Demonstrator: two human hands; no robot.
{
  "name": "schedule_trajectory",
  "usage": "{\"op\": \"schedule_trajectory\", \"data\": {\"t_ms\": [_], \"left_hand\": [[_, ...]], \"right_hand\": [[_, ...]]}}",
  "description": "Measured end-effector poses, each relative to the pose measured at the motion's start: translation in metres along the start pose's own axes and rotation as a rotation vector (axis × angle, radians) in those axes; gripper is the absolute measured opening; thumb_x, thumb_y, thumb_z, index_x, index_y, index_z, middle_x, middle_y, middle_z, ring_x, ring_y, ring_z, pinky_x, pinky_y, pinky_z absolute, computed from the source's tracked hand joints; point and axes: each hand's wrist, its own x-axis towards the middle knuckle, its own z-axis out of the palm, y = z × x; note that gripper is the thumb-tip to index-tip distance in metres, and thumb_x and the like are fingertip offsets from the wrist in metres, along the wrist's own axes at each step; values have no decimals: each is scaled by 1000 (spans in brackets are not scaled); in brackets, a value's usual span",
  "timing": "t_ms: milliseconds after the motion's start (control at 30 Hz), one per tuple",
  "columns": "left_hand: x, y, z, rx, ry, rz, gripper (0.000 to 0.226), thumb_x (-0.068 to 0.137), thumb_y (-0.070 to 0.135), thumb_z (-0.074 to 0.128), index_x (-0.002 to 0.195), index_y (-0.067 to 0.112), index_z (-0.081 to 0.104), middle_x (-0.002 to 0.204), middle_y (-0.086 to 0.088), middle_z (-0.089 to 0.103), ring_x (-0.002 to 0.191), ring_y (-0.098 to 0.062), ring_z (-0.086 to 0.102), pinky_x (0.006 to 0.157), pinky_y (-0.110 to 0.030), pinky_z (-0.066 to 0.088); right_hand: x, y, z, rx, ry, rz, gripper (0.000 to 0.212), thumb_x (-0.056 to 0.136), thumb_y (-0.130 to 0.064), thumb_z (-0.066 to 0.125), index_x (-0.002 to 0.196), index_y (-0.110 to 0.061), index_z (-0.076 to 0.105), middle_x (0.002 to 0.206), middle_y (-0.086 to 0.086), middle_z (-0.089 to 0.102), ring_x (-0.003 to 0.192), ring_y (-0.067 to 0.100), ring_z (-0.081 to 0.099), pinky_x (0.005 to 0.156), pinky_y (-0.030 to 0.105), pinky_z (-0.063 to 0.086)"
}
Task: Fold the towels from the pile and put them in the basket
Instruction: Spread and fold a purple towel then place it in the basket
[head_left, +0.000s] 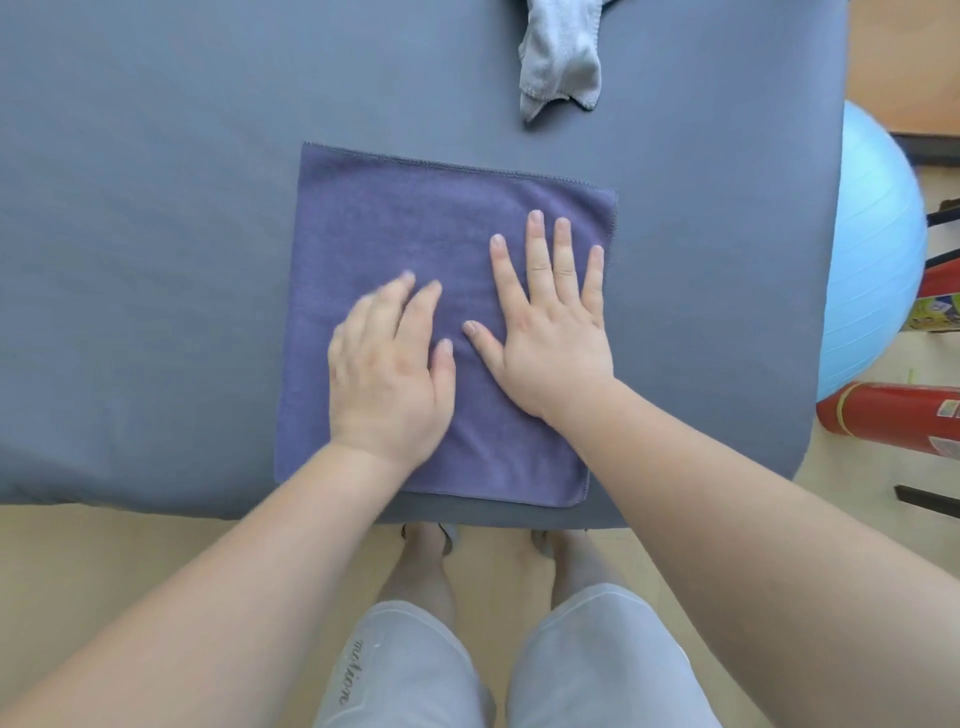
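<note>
The square purple fluffy towel (415, 234) is lying flat on the grey table (156, 260). The left hand (387, 374) and right hand (550, 332) are pressing it, fingers straight. It is looking soft, light and floppy, so pinching its corners is probably best.

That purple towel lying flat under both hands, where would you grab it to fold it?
Probably best: pinch the purple towel by its two near corners, coming from the person's side. It lies flat and smooth, so only edges offer a grip, and the near edge sits by the table rim.
</note>
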Motion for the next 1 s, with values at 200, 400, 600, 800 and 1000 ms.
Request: {"op": "schedule_trajectory", "data": {"t_ms": [200, 400, 600, 800, 1000], "left_hand": [[63, -38, 16, 341, -339, 121, 83, 93, 73, 16, 159, 28, -6, 166, 4, -19, 153, -27, -17, 120, -62, -3], [96, -51, 15, 360, -310, 134, 103, 81, 88, 15, 159, 26, -9, 166, -3, -20, 153, -26, -18, 121, -60, -4], [125, -61, 10, 369, -310, 161, 96, 85, 84, 15, 159, 27, -8, 167, -1, -17, 153, -24, -16, 121, -58, -5], [145, -76, -6, 376, -342, 263, 75, 97, 64, 16, 160, 25, 0, 168, 5, -7, 154, -20, -6, 122, -57, -2], [180, -76, -29, 392, -195, 314, 43, 94, 40, 52, 128, 14, 57, 126, -14, 52, 117, -37, 45, 99, -51, 36]], "right_hand": [[5, 9, 3, -33, 15, -11, 90, 93, -78, 19, 162, -23, 4, 166, 21, -13, 152, 40, -15, 123, 58, -2], [27, 22, -5, -49, 25, 73, 100, 87, -86, 18, 161, -23, -3, 165, 23, -16, 152, 39, -17, 124, 55, -2], [45, 33, -12, -29, 32, 112, 87, 95, -74, 17, 161, -22, -4, 165, 20, -16, 153, 34, -17, 124, 53, -5], [63, 60, -20, 8, 127, 5, 55, 107, -37, 29, 159, -19, 23, 166, 20, 12, 154, 36, 9, 126, 47, 8], [86, 82, -53, -87, 210, -50, 37, 93, -34, 59, 123, -13, 62, 111, 17, 57, 103, 42, 53, 84, 50, 43]]}}
